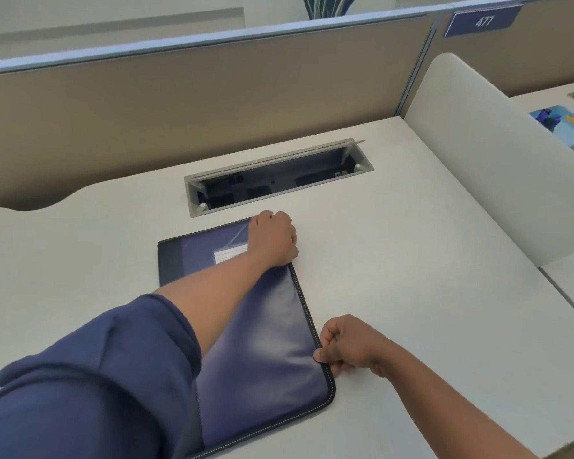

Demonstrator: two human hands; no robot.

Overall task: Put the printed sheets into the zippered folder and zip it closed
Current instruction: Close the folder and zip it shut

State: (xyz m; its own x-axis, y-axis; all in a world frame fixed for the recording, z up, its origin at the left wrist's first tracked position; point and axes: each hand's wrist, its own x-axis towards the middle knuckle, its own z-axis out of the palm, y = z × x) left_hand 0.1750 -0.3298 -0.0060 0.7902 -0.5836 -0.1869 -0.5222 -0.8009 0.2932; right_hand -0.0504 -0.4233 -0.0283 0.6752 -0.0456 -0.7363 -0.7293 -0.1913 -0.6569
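Observation:
A blue zippered folder (262, 366) with black stitched edging lies flat on the white desk (411, 293). A white label shows on its upper face. My left hand (274, 238) reaches across and grips the folder's far right corner. My right hand (345, 346) pinches the small black zipper pull on the folder's right edge, near the lower right corner. No printed sheets are visible outside the folder. My left forearm and blue sleeve hide the folder's left part.
An open cable tray (279, 177) is sunk into the desk just behind the folder. A beige partition (179, 94) runs along the back. A white side divider (478, 160) stands at the right, with a blue organiser (564, 127) beyond it.

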